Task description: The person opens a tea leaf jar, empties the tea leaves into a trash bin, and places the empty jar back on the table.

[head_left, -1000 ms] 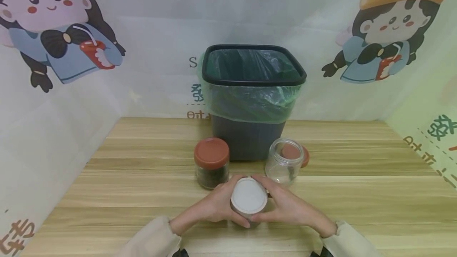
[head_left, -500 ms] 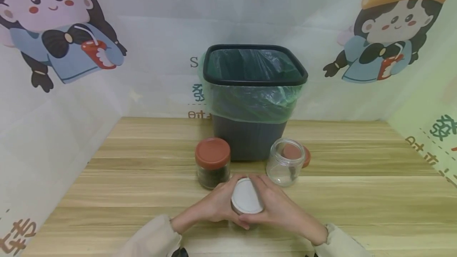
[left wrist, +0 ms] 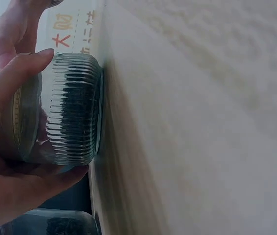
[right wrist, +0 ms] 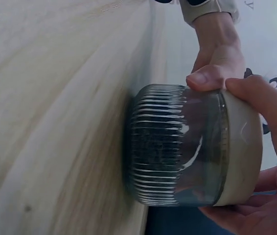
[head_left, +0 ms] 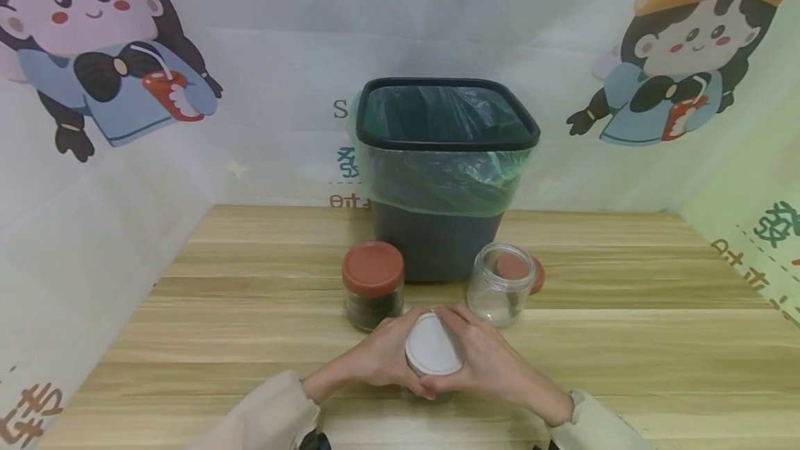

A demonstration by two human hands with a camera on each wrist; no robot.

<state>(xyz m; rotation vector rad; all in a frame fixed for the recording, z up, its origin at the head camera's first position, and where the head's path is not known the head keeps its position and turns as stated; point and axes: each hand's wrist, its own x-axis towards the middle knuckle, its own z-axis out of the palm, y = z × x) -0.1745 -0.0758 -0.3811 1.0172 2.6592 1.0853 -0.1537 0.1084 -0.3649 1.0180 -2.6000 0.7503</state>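
Observation:
A ribbed glass jar with dark contents in its lower part stands upright on the wooden table. Its white lid is on top, seen from above between both hands. My left hand holds the glass body, thumb at the near side and fingers round the far side, as the left wrist view confirms. My right hand grips the lid from the right and covers part of its top. The thumbs lie close together at the near side. Fingers on the far side are partly hidden.
Behind on the left stands a glass jar with a red-brown lid and dark contents. To the right is an uncovered glass jar, with a red-brown lid behind it. A lined black bin stands at the back.
My right hand has shifted left and wrapped further over the white lid, hiding more of its right side. The left hand stays round the jar; the other jars have not moved.

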